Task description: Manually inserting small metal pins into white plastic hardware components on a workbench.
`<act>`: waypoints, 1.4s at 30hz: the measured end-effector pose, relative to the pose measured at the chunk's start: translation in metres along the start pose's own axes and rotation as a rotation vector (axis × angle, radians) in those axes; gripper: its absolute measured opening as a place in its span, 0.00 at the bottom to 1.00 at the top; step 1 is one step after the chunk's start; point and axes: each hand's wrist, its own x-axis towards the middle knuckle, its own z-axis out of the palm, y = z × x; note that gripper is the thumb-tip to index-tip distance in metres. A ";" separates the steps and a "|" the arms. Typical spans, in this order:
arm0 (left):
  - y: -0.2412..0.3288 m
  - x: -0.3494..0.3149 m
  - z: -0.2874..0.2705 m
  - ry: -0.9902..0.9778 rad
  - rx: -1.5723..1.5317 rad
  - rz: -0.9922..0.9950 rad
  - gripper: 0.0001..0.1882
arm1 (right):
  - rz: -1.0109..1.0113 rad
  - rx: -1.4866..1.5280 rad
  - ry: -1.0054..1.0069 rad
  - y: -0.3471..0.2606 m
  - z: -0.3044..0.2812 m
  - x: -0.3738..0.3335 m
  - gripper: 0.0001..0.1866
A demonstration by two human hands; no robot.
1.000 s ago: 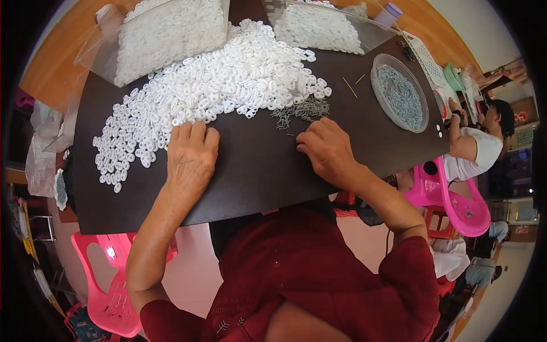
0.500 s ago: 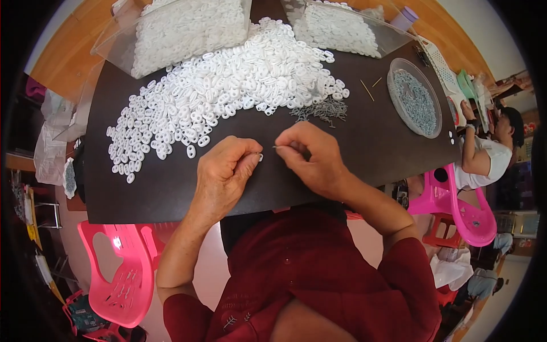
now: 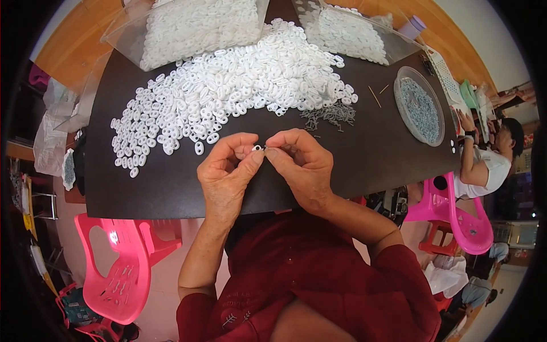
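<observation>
Over the dark table (image 3: 154, 194), close to its front edge, my two hands meet fingertip to fingertip. My left hand (image 3: 222, 168) pinches a small white oval plastic piece (image 3: 257, 147) with a hole showing in it. Thumb and forefinger of my right hand (image 3: 302, 174) are closed on a tiny thin metal piece, seemingly a screw (image 3: 264, 149), right against the white piece. Fingers hide most of it, so how far it sits in the hole cannot be seen. Beyond my hands spreads a heap of similar white two-holed ovals (image 3: 228, 85), with loose grey screws (image 3: 336, 115) at its right end.
Two clear bins of white pieces, the left bin (image 3: 199, 34) and right bin (image 3: 350, 34), stand at the back. A round clear tub (image 3: 428, 142) of screws and two thin brass-coloured sticks (image 3: 374, 97) lie right. Another person (image 3: 484, 162) sits at the right; a pink chair (image 3: 117, 285) stands left.
My right hand has moved left until its fingertips meet those of my left hand, bringing the tiny screw up to the white piece. The view has shifted slightly.
</observation>
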 end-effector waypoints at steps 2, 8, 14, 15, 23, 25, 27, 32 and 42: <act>-0.002 -0.002 0.000 0.014 -0.070 -0.100 0.10 | -0.027 0.012 -0.015 0.002 -0.001 0.000 0.07; -0.002 -0.007 -0.003 -0.017 -0.264 -0.247 0.06 | 0.048 0.122 -0.128 -0.001 -0.006 0.003 0.06; -0.003 -0.009 -0.010 -0.040 -0.155 -0.210 0.06 | 0.181 0.082 -0.162 -0.004 -0.012 0.007 0.07; -0.003 -0.010 -0.010 -0.039 -0.155 -0.211 0.06 | 0.182 0.040 -0.170 -0.006 -0.012 0.007 0.07; 0.003 -0.013 -0.014 -0.064 -0.008 -0.153 0.06 | 0.181 -0.057 -0.208 -0.009 -0.008 0.008 0.07; 0.002 -0.013 -0.014 -0.066 0.009 -0.142 0.05 | 0.174 -0.100 -0.218 -0.010 -0.007 0.009 0.08; 0.002 -0.013 -0.015 -0.068 0.027 -0.131 0.05 | 0.165 -0.104 -0.224 -0.009 -0.007 0.009 0.08; -0.001 -0.015 -0.015 -0.053 0.112 -0.118 0.03 | 0.149 -0.214 -0.244 -0.011 -0.008 0.011 0.08; -0.002 -0.014 -0.015 -0.006 0.158 -0.108 0.03 | 0.148 -0.145 -0.248 -0.008 -0.006 0.015 0.07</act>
